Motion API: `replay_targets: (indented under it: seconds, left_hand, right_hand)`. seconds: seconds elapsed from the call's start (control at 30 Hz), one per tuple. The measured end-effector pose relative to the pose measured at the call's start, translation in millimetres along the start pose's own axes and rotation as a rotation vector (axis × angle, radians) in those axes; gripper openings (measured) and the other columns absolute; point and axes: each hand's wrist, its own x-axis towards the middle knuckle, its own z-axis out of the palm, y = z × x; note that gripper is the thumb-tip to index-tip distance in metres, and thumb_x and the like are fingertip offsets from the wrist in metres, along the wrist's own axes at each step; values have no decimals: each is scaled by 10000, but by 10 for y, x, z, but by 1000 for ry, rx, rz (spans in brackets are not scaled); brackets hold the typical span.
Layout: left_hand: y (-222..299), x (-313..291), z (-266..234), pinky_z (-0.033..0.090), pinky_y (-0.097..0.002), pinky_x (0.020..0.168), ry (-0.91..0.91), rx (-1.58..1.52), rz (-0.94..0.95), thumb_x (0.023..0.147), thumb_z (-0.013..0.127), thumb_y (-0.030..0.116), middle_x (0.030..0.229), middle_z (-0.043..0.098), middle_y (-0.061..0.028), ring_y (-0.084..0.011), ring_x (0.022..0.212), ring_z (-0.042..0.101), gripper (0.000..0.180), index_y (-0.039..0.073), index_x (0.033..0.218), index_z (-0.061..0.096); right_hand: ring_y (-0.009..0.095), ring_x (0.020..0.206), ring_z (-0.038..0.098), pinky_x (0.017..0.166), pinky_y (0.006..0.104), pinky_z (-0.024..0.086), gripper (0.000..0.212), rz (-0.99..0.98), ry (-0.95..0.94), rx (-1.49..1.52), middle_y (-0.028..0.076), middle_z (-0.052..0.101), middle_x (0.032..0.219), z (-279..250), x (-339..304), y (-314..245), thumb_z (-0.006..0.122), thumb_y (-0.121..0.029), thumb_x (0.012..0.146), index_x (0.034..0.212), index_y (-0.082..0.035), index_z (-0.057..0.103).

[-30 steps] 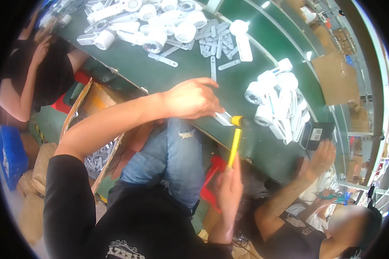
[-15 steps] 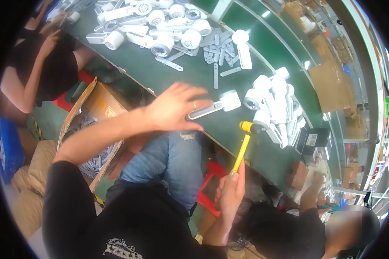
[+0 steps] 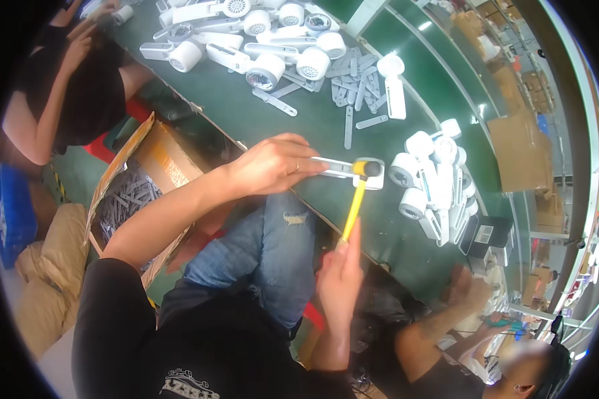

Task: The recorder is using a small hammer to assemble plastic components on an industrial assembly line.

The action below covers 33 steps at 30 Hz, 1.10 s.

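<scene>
My left hand (image 3: pixel 276 163) presses a white handheld fan part (image 3: pixel 343 170) flat on the dark green table (image 3: pixel 279 130), gripping its handle. My right hand (image 3: pixel 339 272) grips the lower end of a small hammer with a yellow handle (image 3: pixel 354 206). The hammer's dark head (image 3: pixel 368 167) rests on the round end of the white part. My jeans-clad knees are below the table edge.
A pile of white fan parts (image 3: pixel 429 183) lies right of the hammer, more fans and flat grey strips (image 3: pixel 279 40) at the far side. A cardboard box of grey strips (image 3: pixel 130 196) stands at my left. One person sits upper left (image 3: pixel 66 93), another lower right (image 3: pixel 459 332).
The hammer head, lifted off to the right half a second ago, has come down onto the white part. My left hand has closed over the part's handle again.
</scene>
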Motion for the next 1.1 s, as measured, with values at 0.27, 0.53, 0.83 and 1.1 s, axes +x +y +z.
replay_targets:
  seconds: [0.27,0.53,0.83,1.1]
  left_hand:
    - [0,-36,39,549,-425,1047,33,-28,-2,857,780,47,1112,771,-107,-284,1006,734,362,109,1214,774]
    - [135,73,-18,383,-436,1145,-89,-160,-532,881,821,174,1215,780,-15,-374,1128,513,889,164,1630,343]
    - [55,-166,-61,423,-403,966,147,-105,-183,932,785,223,1099,781,-38,-207,970,703,313,135,1231,756]
    - [398,-1549,-1658,607,-289,806,678,344,-837,888,809,56,1189,780,-113,-174,961,748,377,95,1261,774]
  right_hand:
    - [53,559,468,494,239,394,562,26,15,-21,-4,525,695,-133,-134,89,399,-134,1123,1675,-95,301]
    - [180,607,559,606,328,495,586,-66,-72,-145,122,606,771,-111,-98,-122,465,-73,1079,1650,-52,334]
    - [90,559,525,514,243,447,571,-98,69,308,17,559,697,-123,68,134,490,-168,1108,1646,-40,348]
    - [79,425,392,357,245,340,524,-34,106,400,26,466,740,-275,811,454,351,-233,1158,1678,-182,309]
